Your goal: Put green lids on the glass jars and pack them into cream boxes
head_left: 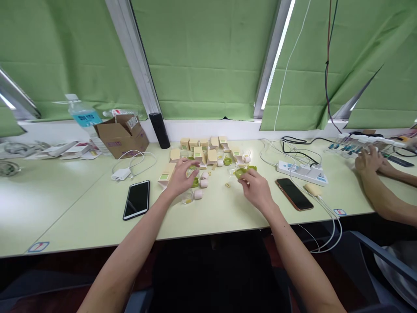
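My right hand pinches a small green dish-like piece just above the table. Over the left side of a group of small parts hovers my left hand, its fingers apart and nothing visible in them. Beneath and beside it lie another green piece, several pale pink cylinders and a clear piece with a yellow part. Small beige boxes with green labels stand behind. One such box is left of my left hand. A tiny yellow piece lies between my hands.
A white phone lies left, a dark phone right. Behind it are a power strip and cables. A cardboard box, water bottle and black cylinder stand at the back left. Another person's hands work at far right.
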`<state>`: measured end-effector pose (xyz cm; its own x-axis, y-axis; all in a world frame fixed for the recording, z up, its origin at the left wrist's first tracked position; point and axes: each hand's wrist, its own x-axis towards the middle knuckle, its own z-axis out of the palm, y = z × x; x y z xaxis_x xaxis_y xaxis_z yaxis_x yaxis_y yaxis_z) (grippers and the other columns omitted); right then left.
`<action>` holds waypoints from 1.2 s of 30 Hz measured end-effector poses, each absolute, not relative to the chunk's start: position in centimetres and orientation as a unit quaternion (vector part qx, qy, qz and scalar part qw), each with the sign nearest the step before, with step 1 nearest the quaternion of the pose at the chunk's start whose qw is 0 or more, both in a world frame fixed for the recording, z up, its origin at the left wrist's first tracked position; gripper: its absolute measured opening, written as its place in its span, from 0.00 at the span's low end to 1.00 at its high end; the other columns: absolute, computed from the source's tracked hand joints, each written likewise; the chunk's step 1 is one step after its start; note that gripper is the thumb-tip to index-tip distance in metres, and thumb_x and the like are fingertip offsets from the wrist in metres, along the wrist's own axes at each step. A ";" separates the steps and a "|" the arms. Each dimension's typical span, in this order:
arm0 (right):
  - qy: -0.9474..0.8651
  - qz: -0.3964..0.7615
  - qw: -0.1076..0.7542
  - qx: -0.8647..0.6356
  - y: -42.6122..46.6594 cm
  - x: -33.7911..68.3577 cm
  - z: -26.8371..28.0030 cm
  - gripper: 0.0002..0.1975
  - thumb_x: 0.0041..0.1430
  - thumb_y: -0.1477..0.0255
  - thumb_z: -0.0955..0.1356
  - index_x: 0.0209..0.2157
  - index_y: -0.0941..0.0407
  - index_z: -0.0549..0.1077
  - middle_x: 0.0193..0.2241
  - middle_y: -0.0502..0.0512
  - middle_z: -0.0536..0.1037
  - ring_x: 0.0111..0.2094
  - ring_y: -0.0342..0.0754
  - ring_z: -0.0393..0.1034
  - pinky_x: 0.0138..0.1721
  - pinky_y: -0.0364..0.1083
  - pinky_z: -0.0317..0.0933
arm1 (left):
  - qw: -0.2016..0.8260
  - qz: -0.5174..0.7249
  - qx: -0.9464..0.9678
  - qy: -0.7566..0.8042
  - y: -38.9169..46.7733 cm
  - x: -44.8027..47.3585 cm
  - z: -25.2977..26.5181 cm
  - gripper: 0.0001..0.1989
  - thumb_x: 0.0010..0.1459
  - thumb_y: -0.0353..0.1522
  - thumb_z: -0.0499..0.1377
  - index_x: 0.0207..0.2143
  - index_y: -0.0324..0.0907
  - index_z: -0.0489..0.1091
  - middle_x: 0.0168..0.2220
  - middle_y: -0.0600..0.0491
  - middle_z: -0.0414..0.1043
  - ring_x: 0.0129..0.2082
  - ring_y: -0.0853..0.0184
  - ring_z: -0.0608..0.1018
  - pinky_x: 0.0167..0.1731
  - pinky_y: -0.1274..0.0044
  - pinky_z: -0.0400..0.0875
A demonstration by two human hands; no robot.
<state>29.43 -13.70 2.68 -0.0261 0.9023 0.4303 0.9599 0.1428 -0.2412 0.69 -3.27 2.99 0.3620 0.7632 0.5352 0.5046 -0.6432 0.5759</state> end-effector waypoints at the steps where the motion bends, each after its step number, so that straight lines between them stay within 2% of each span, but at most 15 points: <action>1: -0.739 -0.054 0.285 -0.608 -13.0 28.3 2.8 0.16 0.73 0.69 0.61 0.41 0.54 0.80 0.41 0.59 0.77 0.37 0.49 0.73 0.37 0.46 0.65 | 0.202 0.394 0.815 0.374 -3.6 1.2 3.3 0.18 0.66 0.39 0.57 0.54 0.45 0.74 0.52 0.47 0.79 0.57 0.53 0.73 0.60 0.61 0.67; 4: -0.781 -0.038 0.346 -0.518 -10.4 24.8 2.7 0.15 0.74 0.69 0.61 0.42 0.54 0.81 0.41 0.59 0.79 0.38 0.49 0.73 0.38 0.45 0.67 | 0.323 0.345 0.822 0.319 -4.4 2.8 4.3 0.28 0.64 0.41 0.61 0.65 0.48 0.67 0.58 0.46 0.76 0.56 0.55 0.77 0.55 0.66 0.72; 6: -0.796 -0.035 0.348 -0.493 -9.0 23.2 2.2 0.15 0.73 0.72 0.61 0.43 0.54 0.80 0.41 0.59 0.79 0.39 0.49 0.74 0.37 0.45 0.67 | 0.358 0.343 0.815 0.300 -4.4 3.8 4.7 0.29 0.60 0.40 0.64 0.63 0.47 0.69 0.60 0.46 0.74 0.56 0.55 0.77 0.54 0.68 0.73; 10: -0.787 -0.006 0.390 -0.477 -7.8 23.2 1.3 0.15 0.72 0.73 0.60 0.48 0.55 0.78 0.46 0.61 0.81 0.45 0.49 0.76 0.42 0.46 0.69 | 0.390 0.395 0.773 0.306 -3.2 4.7 4.8 0.25 0.56 0.36 0.66 0.57 0.43 0.72 0.52 0.46 0.77 0.49 0.57 0.79 0.50 0.68 0.75; 12: -0.756 0.009 0.397 -0.521 -7.9 24.2 1.3 0.14 0.71 0.74 0.61 0.51 0.56 0.76 0.47 0.60 0.81 0.44 0.49 0.77 0.42 0.45 0.68 | 0.398 0.435 0.740 0.323 -2.4 4.6 4.4 0.26 0.54 0.35 0.68 0.56 0.42 0.72 0.50 0.47 0.78 0.48 0.58 0.79 0.49 0.68 0.76; 14: -0.725 0.016 0.343 -0.597 -8.3 25.2 1.7 0.12 0.68 0.74 0.64 0.49 0.55 0.75 0.43 0.57 0.82 0.40 0.49 0.77 0.40 0.46 0.66 | 0.409 0.475 0.705 0.332 -1.9 4.4 3.9 0.27 0.52 0.35 0.70 0.54 0.43 0.72 0.51 0.46 0.78 0.50 0.58 0.79 0.51 0.67 0.76; 16: -0.716 0.024 0.235 -0.657 -9.0 25.8 2.1 0.10 0.65 0.71 0.68 0.46 0.54 0.76 0.40 0.55 0.83 0.39 0.50 0.77 0.39 0.47 0.64 | 0.432 0.502 0.672 0.330 -1.7 4.1 3.4 0.27 0.50 0.34 0.71 0.53 0.42 0.72 0.52 0.46 0.78 0.51 0.58 0.80 0.52 0.66 0.76; 18: -0.715 0.029 0.128 -0.686 -9.6 26.0 2.5 0.09 0.63 0.68 0.70 0.44 0.54 0.76 0.41 0.56 0.83 0.41 0.53 0.77 0.38 0.47 0.62 | 0.463 0.513 0.649 0.319 -1.9 3.7 3.0 0.28 0.49 0.34 0.71 0.53 0.42 0.72 0.52 0.45 0.79 0.52 0.57 0.80 0.54 0.65 0.76; 20: -0.711 0.027 0.059 -0.700 -10.2 25.8 2.6 0.09 0.63 0.68 0.69 0.44 0.55 0.76 0.43 0.60 0.83 0.43 0.55 0.78 0.38 0.47 0.61 | 0.491 0.515 0.634 0.304 -2.1 3.4 2.9 0.30 0.48 0.33 0.72 0.54 0.41 0.73 0.52 0.45 0.79 0.52 0.57 0.80 0.53 0.65 0.76; 23: -0.708 0.022 0.006 -0.706 -10.5 25.3 2.5 0.10 0.62 0.76 0.66 0.45 0.58 0.76 0.43 0.64 0.82 0.43 0.56 0.78 0.37 0.47 0.60 | 0.523 0.497 0.627 0.294 -2.5 3.3 2.8 0.32 0.47 0.33 0.72 0.56 0.42 0.73 0.51 0.45 0.80 0.48 0.58 0.81 0.47 0.68 0.79; 26: -0.714 0.022 -0.002 -0.700 -10.2 25.2 2.5 0.14 0.57 0.82 0.66 0.44 0.59 0.76 0.41 0.65 0.82 0.43 0.57 0.79 0.37 0.47 0.61 | 0.540 0.475 0.630 0.292 -2.8 3.5 2.9 0.33 0.47 0.33 0.71 0.58 0.42 0.73 0.50 0.46 0.81 0.44 0.61 0.81 0.43 0.70 0.78; 29: -0.721 0.046 0.082 -0.686 -9.5 25.5 2.6 0.11 0.54 0.82 0.67 0.39 0.58 0.75 0.39 0.62 0.82 0.41 0.56 0.78 0.36 0.47 0.63 | 0.542 0.471 0.632 0.292 -3.1 3.7 3.1 0.33 0.46 0.32 0.72 0.57 0.43 0.73 0.48 0.48 0.81 0.43 0.63 0.80 0.43 0.72 0.77; 31: -0.715 0.098 0.207 -0.660 -8.8 25.6 2.6 0.06 0.57 0.80 0.67 0.34 0.56 0.73 0.35 0.58 0.82 0.39 0.53 0.79 0.36 0.46 0.66 | 0.541 0.475 0.628 0.294 -3.3 3.7 3.1 0.32 0.47 0.33 0.73 0.56 0.43 0.73 0.45 0.49 0.81 0.40 0.65 0.80 0.42 0.73 0.76; 33: -0.689 0.197 0.366 -0.594 -7.7 25.5 2.6 0.03 0.61 0.74 0.68 0.32 0.55 0.71 0.31 0.54 0.80 0.35 0.51 0.79 0.34 0.47 0.69 | 0.547 0.481 0.622 0.288 -3.2 3.6 3.1 0.31 0.49 0.37 0.74 0.55 0.44 0.70 0.41 0.50 0.81 0.35 0.67 0.79 0.39 0.74 0.75; 36: -0.609 0.351 0.556 -0.444 -5.9 24.8 2.6 0.13 0.59 0.60 0.71 0.33 0.53 0.69 0.26 0.50 0.79 0.28 0.49 0.78 0.29 0.48 0.73 | 0.576 0.490 0.603 0.253 -2.9 3.5 2.8 0.34 0.51 0.48 0.73 0.54 0.45 0.66 0.38 0.51 0.80 0.30 0.69 0.77 0.36 0.74 0.73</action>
<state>24.79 -5.87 2.64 0.0122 0.9303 0.3665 0.1505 0.3606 -0.9205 3.49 -2.94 2.79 0.3919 0.8698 0.2998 -0.2592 -0.2083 0.9431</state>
